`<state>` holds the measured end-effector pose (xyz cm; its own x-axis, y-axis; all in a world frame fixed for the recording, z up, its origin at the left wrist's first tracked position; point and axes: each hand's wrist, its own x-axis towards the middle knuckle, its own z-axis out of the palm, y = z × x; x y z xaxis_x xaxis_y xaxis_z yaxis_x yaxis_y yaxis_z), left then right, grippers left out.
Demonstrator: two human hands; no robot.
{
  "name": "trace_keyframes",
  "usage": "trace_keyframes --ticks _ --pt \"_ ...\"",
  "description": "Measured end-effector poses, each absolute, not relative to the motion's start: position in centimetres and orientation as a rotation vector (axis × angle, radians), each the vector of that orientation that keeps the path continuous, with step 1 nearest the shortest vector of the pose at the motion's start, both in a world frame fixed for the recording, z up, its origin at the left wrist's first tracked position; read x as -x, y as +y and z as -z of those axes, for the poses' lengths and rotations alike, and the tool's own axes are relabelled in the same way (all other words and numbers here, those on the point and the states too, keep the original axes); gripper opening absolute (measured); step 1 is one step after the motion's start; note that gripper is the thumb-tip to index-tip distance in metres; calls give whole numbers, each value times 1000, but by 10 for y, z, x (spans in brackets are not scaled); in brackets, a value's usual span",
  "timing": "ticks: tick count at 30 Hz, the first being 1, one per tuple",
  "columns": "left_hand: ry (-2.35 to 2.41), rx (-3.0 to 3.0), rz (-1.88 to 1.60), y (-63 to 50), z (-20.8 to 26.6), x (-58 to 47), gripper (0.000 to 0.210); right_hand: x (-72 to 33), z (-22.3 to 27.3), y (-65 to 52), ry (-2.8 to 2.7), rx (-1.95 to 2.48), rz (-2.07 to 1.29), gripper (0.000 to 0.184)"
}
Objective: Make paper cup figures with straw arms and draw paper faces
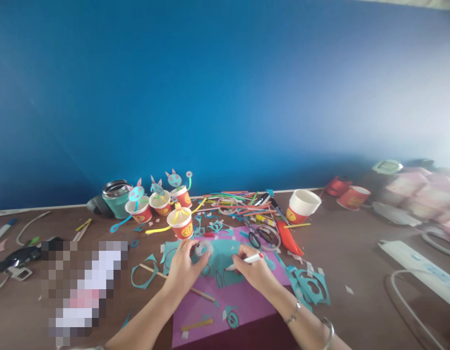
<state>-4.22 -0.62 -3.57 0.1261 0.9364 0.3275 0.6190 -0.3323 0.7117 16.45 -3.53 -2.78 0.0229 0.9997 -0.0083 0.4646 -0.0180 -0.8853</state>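
My right hand (pixel 254 272) grips a white marker with a red end (pixel 250 260), its tip at a sheet of teal paper (pixel 225 250). Thin dark outlines of long ovals and a circle are drawn on that sheet. My left hand (pixel 186 267) curls its thumb and fingers around a roll of clear tape (pixel 204 249) over the sheet's left part. Beneath lies a larger purple sheet (pixel 195 311). A small teal cutout with a dark ring (pixel 232 318) and a yellow strip (pixel 196 325) rest on the purple sheet.
Paper cups with teal animal faces (pixel 138 212) stand at the back left, beside a yellow-armed cup (pixel 180 224). Scissors (pixel 254 238), coloured sticks (pixel 243 208) and stacked cups (pixel 303 204) are behind my hands. Teal scraps (pixel 312 287) and a power strip (pixel 422 272) lie rightward.
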Motion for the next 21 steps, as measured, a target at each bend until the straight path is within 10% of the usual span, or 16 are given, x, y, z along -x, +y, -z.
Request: trace_keyframes --ticks 21 --pt "1509 -1979 -1042 -6 33 42 28 -167 29 -36 -1525 1626 -1009 17"
